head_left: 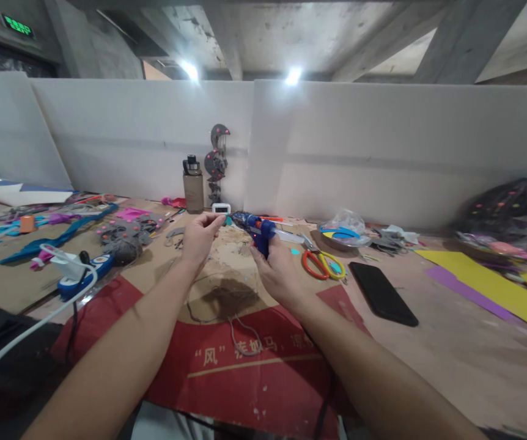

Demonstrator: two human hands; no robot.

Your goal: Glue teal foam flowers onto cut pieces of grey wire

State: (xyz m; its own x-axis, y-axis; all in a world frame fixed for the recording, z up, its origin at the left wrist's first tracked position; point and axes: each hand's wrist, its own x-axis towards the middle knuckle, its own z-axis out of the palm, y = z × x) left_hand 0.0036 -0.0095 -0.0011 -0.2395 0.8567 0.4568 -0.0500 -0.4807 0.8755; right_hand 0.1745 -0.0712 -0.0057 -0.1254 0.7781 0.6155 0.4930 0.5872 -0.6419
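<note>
My right hand (279,269) is wrapped round the handle of a blue hot glue gun (260,228), whose nozzle points left. The fingers of my left hand (202,238) are pinched together just left of that nozzle. Between the fingertips and the nozzle shows a small teal piece (228,220), apparently in the pinch; its exact shape is too small to tell. Beneath both hands lies a red and brown cardboard sheet (245,385) with a loose grey string (247,351) on it. Right of the glue gun rest scissors (323,267) with red and yellow handles.
A black phone (383,293) lies on the right. On the left, a blue-and-white power strip (87,275) has a white cable, beside grey yarn (125,249). A bottle (194,186) and a hanging grey decoration (216,162) are at the white partition (383,140).
</note>
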